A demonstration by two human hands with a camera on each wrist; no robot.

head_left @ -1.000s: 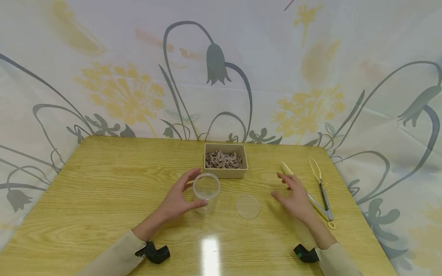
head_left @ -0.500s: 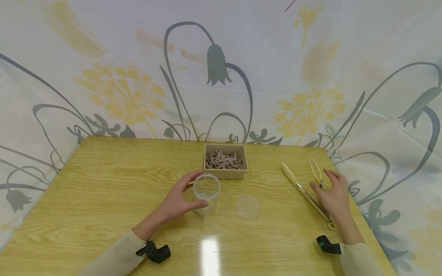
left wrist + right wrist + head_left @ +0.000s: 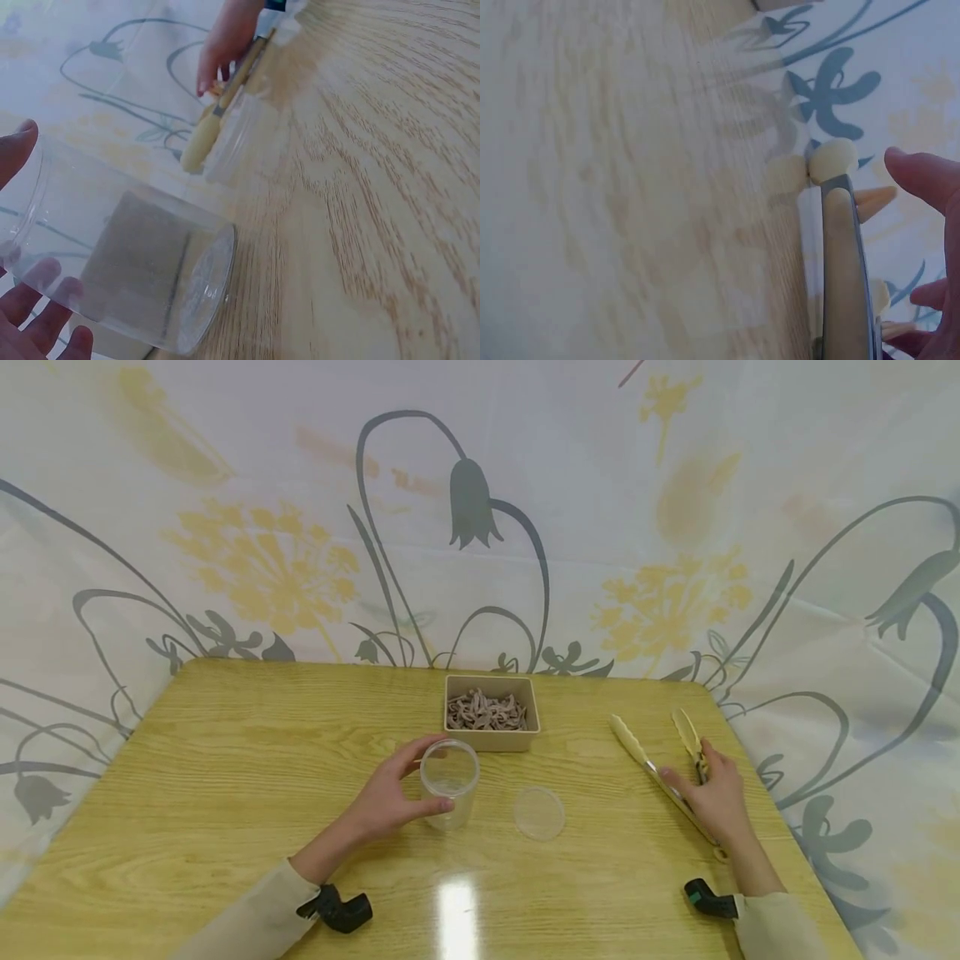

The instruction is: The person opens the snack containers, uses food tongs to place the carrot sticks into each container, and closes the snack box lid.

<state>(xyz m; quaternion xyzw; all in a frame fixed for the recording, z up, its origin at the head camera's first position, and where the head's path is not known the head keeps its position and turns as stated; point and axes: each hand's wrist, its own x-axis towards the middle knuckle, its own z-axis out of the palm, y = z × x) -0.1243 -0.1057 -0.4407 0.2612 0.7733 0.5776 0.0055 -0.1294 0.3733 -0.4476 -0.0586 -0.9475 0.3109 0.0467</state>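
Note:
My left hand (image 3: 382, 797) holds a clear plastic jar (image 3: 461, 812) standing upright with its mouth uncovered, thumb on the near side and fingers behind. Through its wall the left wrist view shows only background, with nothing inside. To the right of the jar lies a round clear lid (image 3: 539, 814), flat on the table. My right hand (image 3: 718, 793) is over a pair of tongs (image 3: 638, 752) with pale yellow tips and metal arms, spread in a V. Its fingers reach the far arm; in the right wrist view the thumb stands apart from the tongs (image 3: 843, 262).
A beige rectangular box (image 3: 491, 742) filled with greyish-purple strips stands behind the jar and lid. All this is on a wood-grain table (image 3: 262, 743). A flower-printed curtain (image 3: 300, 527) rises at the table's back and sides.
My right hand has moved right from beside the lid to the tongs, then settled slightly lower with its thumb nearer the near arm. The left hand and jar have stayed in place.

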